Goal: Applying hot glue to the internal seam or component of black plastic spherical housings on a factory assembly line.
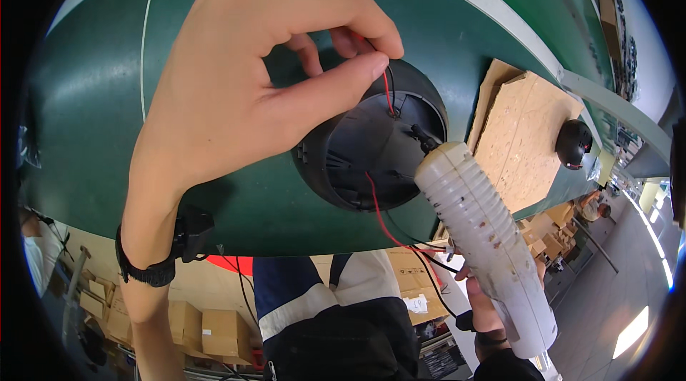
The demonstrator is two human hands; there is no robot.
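Observation:
A round black plastic shell [371, 159] lies open side up on the green work table. Above its far rim, my left hand [236, 81] pinches a thin red and black wire pair [387, 88] between thumb and index finger. These wires run down into the shell. My right hand [486, 306] grips a white, ribbed hot glue gun [493, 245], partly hidden beneath its body. The gun's black nozzle [423, 138] points into the shell's right side. Another red wire [379, 213] leads from the shell over the near table edge, with a black one beside it.
Right of the shell lies a flat cardboard piece [525, 138], with a small round black device [574, 144] at its far right side. A white frame bar [493, 6] borders the far table edge. Cardboard boxes [225, 334] stand below the near edge. Another person [593, 207] is in the background.

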